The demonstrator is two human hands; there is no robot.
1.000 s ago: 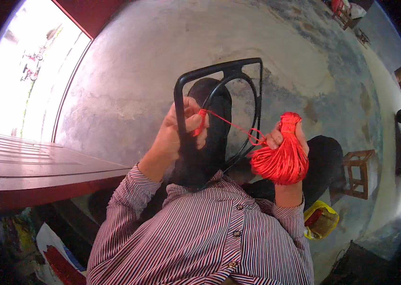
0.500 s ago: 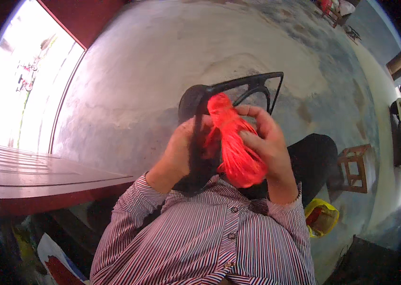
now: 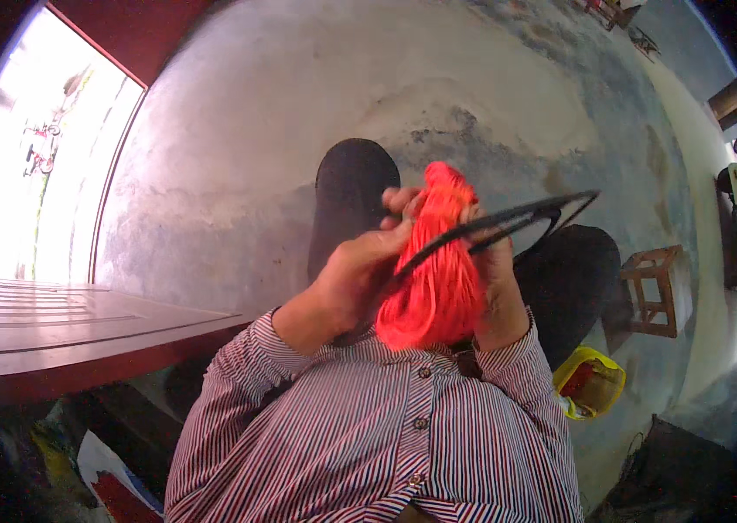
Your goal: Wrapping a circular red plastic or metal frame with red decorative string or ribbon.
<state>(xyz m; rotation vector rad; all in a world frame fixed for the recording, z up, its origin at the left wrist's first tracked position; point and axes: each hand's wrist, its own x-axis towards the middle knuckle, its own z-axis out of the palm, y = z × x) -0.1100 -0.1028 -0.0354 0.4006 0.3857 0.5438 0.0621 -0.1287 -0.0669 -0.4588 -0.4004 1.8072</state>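
Note:
A bright orange-red skein of thin cord (image 3: 434, 305) hangs between my hands in front of my chest, narrow at its top and wide at the bottom. My left hand (image 3: 355, 270) grips its left side, with the thumb along the strands and some fingertips raised beside the upper part. Around the right side, my right hand (image 3: 495, 270) is closed, its fingers partly hidden by the skein. A thin black frame with a looped, triangular end (image 3: 552, 213) crosses in front of the skein and slants up to the right; it is blurred.
My knees in dark trousers (image 3: 355, 187) are spread apart. A panelled board with a red edge (image 3: 81, 322) lies at the left, below a bright doorway (image 3: 63, 166). At the right are a small wooden stool (image 3: 652, 292) and a yellow container (image 3: 591, 383) on the concrete floor.
The skein has turned more upright and shifted slightly. The black frame has swung down and right, from behind the skein's top to across its front. My right hand has moved lower.

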